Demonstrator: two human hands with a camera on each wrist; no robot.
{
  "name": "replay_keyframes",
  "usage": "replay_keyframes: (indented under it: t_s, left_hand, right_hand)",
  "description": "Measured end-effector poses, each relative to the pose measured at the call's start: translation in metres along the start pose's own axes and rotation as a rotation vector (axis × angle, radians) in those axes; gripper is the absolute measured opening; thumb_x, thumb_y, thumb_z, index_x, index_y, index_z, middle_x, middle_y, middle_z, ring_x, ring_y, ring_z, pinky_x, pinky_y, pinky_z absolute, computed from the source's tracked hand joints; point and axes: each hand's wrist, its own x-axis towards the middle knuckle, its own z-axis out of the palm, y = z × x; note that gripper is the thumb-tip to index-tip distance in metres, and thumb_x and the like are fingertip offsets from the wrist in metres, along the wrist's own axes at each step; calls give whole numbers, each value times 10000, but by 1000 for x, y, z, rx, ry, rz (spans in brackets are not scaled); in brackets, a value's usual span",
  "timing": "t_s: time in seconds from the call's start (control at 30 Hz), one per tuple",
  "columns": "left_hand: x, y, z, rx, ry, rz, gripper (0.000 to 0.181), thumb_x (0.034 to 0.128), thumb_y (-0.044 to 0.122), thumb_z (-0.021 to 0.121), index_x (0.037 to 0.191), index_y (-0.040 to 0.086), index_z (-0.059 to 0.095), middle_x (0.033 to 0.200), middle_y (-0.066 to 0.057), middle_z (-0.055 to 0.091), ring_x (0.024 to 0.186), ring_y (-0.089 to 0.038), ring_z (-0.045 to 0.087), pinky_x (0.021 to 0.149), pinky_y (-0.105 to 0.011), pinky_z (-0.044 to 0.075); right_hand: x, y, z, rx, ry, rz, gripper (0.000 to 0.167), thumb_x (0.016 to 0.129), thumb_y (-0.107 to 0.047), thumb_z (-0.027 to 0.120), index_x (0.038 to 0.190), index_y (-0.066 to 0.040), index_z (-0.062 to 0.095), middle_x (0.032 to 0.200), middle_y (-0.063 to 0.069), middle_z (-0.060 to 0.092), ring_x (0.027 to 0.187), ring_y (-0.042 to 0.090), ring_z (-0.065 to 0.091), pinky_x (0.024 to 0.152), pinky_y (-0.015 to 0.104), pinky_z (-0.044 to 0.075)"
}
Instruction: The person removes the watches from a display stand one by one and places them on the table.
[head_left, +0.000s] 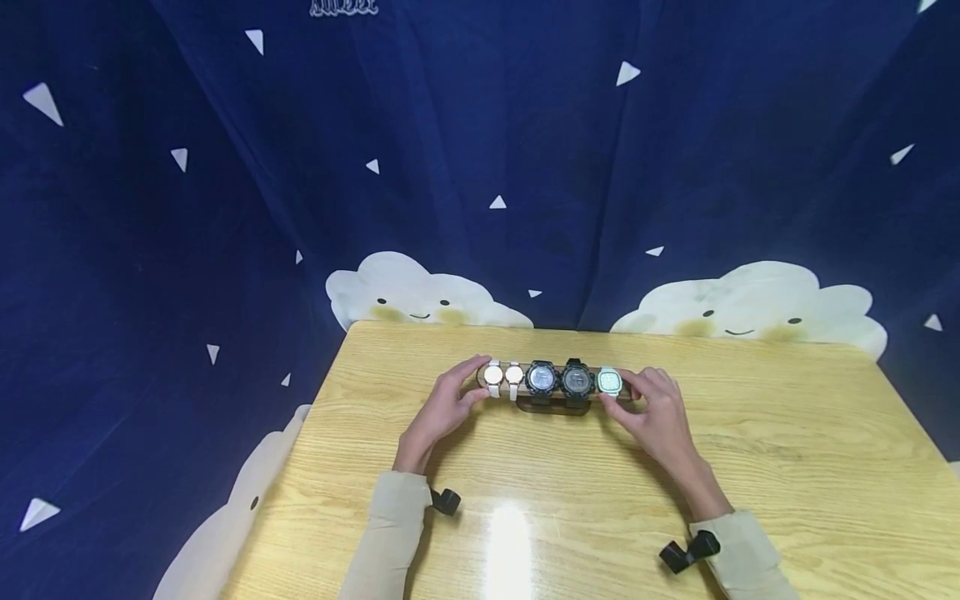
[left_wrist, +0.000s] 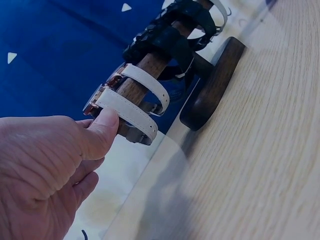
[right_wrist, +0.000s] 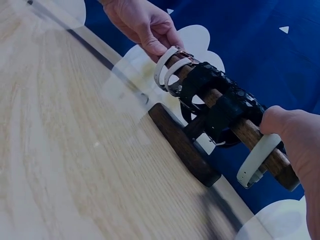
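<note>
A dark wooden T-shaped watch stand point(head_left: 553, 407) stands on the table with a row of watches strapped round its bar. At its left end my left hand point(head_left: 442, 408) pinches the outermost white-strapped watch point(head_left: 492, 375), the thumb on the strap in the left wrist view. Beside it sits a second, smaller white-strapped watch point(head_left: 513, 374). Two chunky black watches point(head_left: 541, 378) fill the middle. My right hand point(head_left: 660, 417) pinches a pale mint watch point(head_left: 609, 382) near the right end, its thumb against the strap point(right_wrist: 258, 157) in the right wrist view. Some right fingers are hidden there.
The light wooden table point(head_left: 547, 475) extends in front of the stand and to both sides. A dark blue curtain point(head_left: 480, 150) with white clouds and triangles hangs behind and at the left. Black wrist mounts point(head_left: 690, 552) sit at both sleeves.
</note>
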Motion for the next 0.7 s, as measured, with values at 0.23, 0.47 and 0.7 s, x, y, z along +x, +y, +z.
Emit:
replay_keyframes:
  t_s: [0.23, 0.47, 0.7]
  left_hand:
    - [-2, -1, 0, 1, -12, -32, 585, 939, 44, 732, 1494, 41, 548, 1550, -190, 516, 1475, -376, 436, 1245, -495, 316]
    - [-2, -2, 0, 6, -16, -44, 586, 940, 54, 734, 1495, 32, 545, 1553, -177, 517, 1480, -360, 434, 1249, -481, 315]
    - [-1, 0, -1, 8, -20, -34, 592, 945, 67, 732, 1504, 47, 538, 1555, -199, 508, 1481, -367, 430, 1248, -495, 310]
  right_hand:
    - [-2, -5, 4, -2, 4, 35, 394, 733, -87, 900, 1077, 44, 762, 718, 79, 535, 725, 281, 464, 764, 345, 322]
    - [-1, -9, 6, -23, 22, 52, 393, 735, -101, 916, 1062, 54, 762, 712, 82, 547, 713, 296, 469, 732, 326, 309]
    - [0, -10, 7, -38, 54, 58, 354, 734, -101, 895, 1015, 73, 768, 690, 86, 545, 701, 293, 469, 724, 326, 310]
